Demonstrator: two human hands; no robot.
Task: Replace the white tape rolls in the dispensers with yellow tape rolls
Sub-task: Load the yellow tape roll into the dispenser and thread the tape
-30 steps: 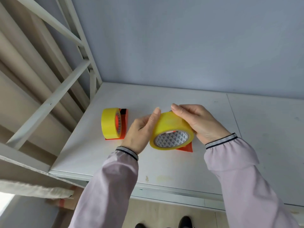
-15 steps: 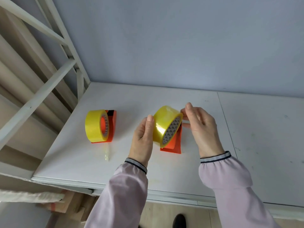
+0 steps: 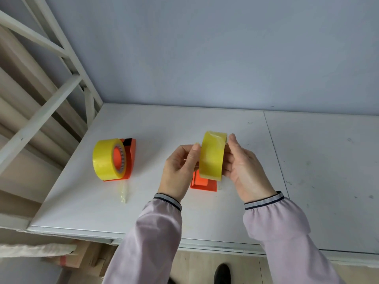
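white table (image 3: 307, 160), grey wall (image 3: 225, 58), white metal frame (image 3: 51, 105), dark shoe (image 3: 222, 272)

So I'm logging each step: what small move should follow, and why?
Probably lower the yellow roll, held edge-on by the left hand and right hand, onto the orange dispenser below it; the other dispenser already carries one.

A: Where is your room on the worktop (image 3: 317, 171)?
B: Right half is bare. To your left the loaded dispenser (image 3: 114, 159) stands near the ladder frame (image 3: 61, 83); open gap between it and the orange dispenser (image 3: 204, 184).
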